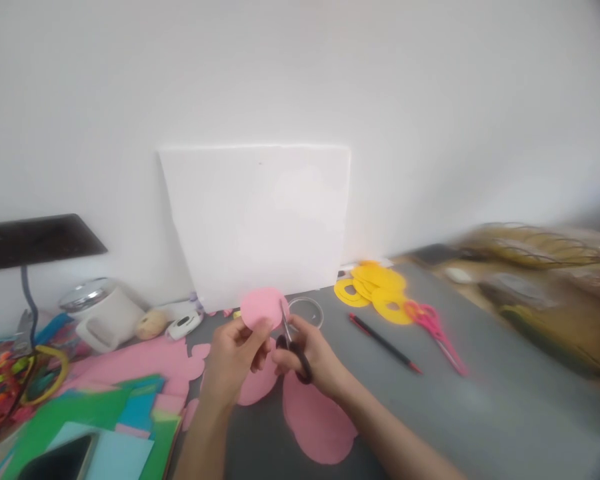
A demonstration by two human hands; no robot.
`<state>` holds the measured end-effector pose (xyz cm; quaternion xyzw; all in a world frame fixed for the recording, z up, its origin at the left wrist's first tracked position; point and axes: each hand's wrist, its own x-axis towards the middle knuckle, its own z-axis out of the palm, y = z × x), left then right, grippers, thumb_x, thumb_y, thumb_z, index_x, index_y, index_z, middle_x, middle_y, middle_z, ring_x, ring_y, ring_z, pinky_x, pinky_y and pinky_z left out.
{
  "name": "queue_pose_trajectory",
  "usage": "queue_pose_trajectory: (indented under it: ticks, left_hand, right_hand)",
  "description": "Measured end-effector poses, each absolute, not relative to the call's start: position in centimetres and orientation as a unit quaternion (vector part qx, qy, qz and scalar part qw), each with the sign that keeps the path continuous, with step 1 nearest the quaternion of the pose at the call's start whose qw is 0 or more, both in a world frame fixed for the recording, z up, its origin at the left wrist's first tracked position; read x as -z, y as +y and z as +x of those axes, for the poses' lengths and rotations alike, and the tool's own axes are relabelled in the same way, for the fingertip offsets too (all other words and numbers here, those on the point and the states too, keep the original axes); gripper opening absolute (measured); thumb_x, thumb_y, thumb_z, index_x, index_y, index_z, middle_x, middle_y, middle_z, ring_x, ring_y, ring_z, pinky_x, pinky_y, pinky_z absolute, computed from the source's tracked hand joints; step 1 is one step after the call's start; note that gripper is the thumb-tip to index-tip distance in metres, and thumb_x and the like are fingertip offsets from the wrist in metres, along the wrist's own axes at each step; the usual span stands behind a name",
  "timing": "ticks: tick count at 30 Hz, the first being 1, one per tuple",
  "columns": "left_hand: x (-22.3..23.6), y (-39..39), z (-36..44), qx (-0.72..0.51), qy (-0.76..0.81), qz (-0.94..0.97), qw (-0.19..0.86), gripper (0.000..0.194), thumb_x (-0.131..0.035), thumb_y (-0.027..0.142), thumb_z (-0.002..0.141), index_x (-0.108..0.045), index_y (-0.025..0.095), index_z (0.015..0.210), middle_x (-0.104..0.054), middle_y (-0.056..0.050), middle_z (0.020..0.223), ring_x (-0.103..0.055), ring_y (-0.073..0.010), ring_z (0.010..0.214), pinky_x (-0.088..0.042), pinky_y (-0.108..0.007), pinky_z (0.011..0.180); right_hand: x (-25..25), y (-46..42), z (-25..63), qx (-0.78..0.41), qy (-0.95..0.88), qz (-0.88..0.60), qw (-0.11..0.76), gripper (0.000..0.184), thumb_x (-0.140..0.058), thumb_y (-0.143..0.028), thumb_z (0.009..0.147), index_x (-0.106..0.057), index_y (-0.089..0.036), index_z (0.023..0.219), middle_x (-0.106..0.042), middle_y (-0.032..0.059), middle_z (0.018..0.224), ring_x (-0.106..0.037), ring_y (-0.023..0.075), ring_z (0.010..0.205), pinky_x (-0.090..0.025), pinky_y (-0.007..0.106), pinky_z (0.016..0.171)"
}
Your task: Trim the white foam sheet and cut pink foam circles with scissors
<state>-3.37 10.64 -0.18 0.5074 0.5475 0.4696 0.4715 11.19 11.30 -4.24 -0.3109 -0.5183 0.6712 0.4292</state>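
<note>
My left hand [233, 357] pinches a round pink foam disc [261, 307], held upright over the grey table [480, 400]. My right hand [313, 357] grips black-handled scissors [293, 343], whose blades meet the disc's right edge. Beneath both hands lie more pink foam pieces [317, 420]. A clear ring-shaped lid [307, 310] rests just behind the scissors.
A white board [260, 220] leans on the wall. Yellow foam rings [375, 290], pink scissors [435, 330] and a red-tipped pencil [383, 341] lie to the right. Left: a white mug [103, 317], coloured foam sheets [105, 420], a phone [60, 460]. Far right: blurred basket clutter [540, 250].
</note>
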Motion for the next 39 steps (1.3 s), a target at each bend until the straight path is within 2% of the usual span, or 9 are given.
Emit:
queue_pose_trajectory:
  ticks: [3,6,11,19,24,30,39]
  left_hand:
    - [0.27,10.63,-3.17,-0.459,0.560,0.514,0.460,0.036,-0.064,0.042,0.076,-0.054,0.016,0.052,-0.051,0.003,0.046,-0.043,-0.0073,0.038,-0.034,-0.021,0.040]
    - [0.32,10.65,-3.21,-0.442,0.569,0.534,0.444,0.036,-0.066,0.040,0.073,-0.051,0.017,0.050,-0.048,0.004,0.042,-0.042,-0.0074,0.037,-0.034,-0.021,0.040]
    - [0.35,10.82,-3.45,-0.424,0.574,0.551,0.433,0.031,-0.066,0.039,0.072,-0.054,0.017,0.054,-0.048,0.005,0.041,-0.042,-0.0075,0.037,-0.033,-0.020,0.039]
    - [0.46,10.71,-3.65,-0.431,0.581,0.537,0.435,0.023,-0.069,0.034,0.069,-0.057,0.017,0.060,-0.047,0.006,0.042,-0.041,-0.0075,0.038,-0.033,-0.020,0.040]
    - [0.35,10.70,-3.70,-0.440,0.574,0.538,0.433,0.028,-0.066,0.040,0.073,-0.057,0.016,0.060,-0.045,0.006,0.042,-0.040,-0.0074,0.039,-0.032,-0.020,0.041]
    - [0.22,10.71,-3.75,-0.453,0.569,0.530,0.436,0.029,-0.068,0.041,0.071,-0.058,0.016,0.060,-0.045,0.006,0.044,-0.040,-0.0071,0.039,-0.032,-0.020,0.041]
    - [0.16,10.71,-3.88,-0.460,0.564,0.528,0.438,0.027,-0.067,0.036,0.072,-0.055,0.017,0.058,-0.047,0.006,0.045,-0.040,-0.0069,0.040,-0.032,-0.021,0.041]
  right_hand:
    - [4.33,11.35,11.12,-0.680,-0.519,-0.282,0.435,0.052,-0.080,-0.038,0.067,-0.050,-0.019,0.105,-0.057,-0.0046,0.064,-0.051,0.0106,0.056,-0.038,0.023,0.053]
    - [4.36,11.49,11.14,-0.676,-0.525,-0.267,0.443,0.052,-0.081,-0.040,0.066,-0.050,-0.020,0.102,-0.049,-0.0072,0.060,-0.044,0.0092,0.054,-0.035,0.022,0.053]
    - [4.17,11.70,11.32,-0.666,-0.529,-0.272,0.450,0.056,-0.083,-0.041,0.061,-0.048,-0.019,0.100,-0.048,-0.0060,0.065,-0.043,0.0101,0.059,-0.035,0.023,0.055]
    - [3.72,11.55,11.40,-0.669,-0.524,-0.279,0.447,0.050,-0.082,-0.033,0.065,-0.049,-0.017,0.099,-0.042,-0.0098,0.056,-0.032,0.0062,0.052,-0.027,0.020,0.049]
    - [3.58,11.49,11.41,-0.671,-0.524,-0.277,0.445,0.048,-0.081,-0.031,0.066,-0.049,-0.017,0.098,-0.042,-0.0104,0.055,-0.031,0.0060,0.051,-0.026,0.020,0.049]
    - [3.86,11.49,11.44,-0.670,-0.529,-0.274,0.442,0.047,-0.080,-0.032,0.068,-0.049,-0.018,0.100,-0.043,-0.0101,0.055,-0.032,0.0067,0.051,-0.025,0.021,0.049]
    - [3.82,11.47,11.34,-0.681,-0.512,-0.285,0.440,0.049,-0.081,-0.032,0.066,-0.049,-0.018,0.101,-0.048,-0.0097,0.056,-0.039,0.0070,0.052,-0.034,0.021,0.052]
